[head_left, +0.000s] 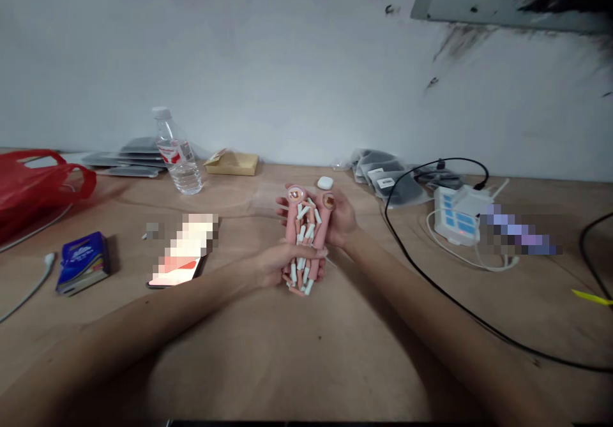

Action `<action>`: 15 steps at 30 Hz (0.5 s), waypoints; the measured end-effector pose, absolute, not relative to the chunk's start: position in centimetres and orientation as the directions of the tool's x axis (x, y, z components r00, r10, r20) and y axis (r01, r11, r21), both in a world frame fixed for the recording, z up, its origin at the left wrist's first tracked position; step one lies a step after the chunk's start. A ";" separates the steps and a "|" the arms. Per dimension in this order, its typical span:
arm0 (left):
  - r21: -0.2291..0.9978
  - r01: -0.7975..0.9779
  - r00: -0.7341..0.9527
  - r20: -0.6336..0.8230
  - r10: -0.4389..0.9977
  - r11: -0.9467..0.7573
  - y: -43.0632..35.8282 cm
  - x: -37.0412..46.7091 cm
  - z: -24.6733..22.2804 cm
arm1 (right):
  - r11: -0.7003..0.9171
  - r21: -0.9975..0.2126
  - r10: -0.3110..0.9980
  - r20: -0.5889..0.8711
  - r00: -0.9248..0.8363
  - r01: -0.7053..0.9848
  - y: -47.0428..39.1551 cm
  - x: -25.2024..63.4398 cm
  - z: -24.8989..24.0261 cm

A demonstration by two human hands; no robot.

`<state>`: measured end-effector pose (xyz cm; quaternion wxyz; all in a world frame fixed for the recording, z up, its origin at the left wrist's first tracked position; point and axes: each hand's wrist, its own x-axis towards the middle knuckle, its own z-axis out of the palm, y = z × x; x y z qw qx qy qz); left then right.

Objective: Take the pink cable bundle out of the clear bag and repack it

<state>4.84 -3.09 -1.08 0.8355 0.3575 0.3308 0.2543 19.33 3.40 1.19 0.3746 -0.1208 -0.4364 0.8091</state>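
Head view, looking down over the wooden table (297, 350): I see both forearms reach forward and meet at the middle, where a pink bundle (305, 239) of tube-like pieces with white segments is held just above the tabletop. My left hand (275, 264) wraps around the lower end of the bundle, fingers curled closed over it. My right hand (338, 219) cups the upper end from behind, fingers closed around the two pink heads at the top. Just beyond the bundle lies a small white case (325, 182). To the left, near the wall, I see a clear water bottle (178, 152) standing upright, a flat tan box (232, 163) beside it, and a red plastic bag (33, 184) at the far left edge. A blue tissue pack (82, 262) lies nearer, with a phone (179, 258) between it and my left arm. To the right sit a white power strip (457, 216) and a black cable (431, 280) looping across the table, passing close to my right forearm.
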 end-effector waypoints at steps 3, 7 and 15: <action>0.774 -0.232 0.639 -0.335 0.693 0.589 -3.5 5.2 -0.9 | -0.400 -0.770 0.685 0.109 -0.721 -0.496 3.5 19.8 2.1; 0.758 -0.194 0.686 -0.348 0.639 0.622 -3.7 5.3 -1.0 | -0.457 -0.756 0.651 0.074 -0.755 -0.468 3.8 19.9 1.9; 0.729 -0.212 0.694 -0.356 0.625 0.651 -3.8 5.0 -1.3 | -0.465 -0.745 0.668 0.059 -0.742 -0.478 3.7 19.7 1.1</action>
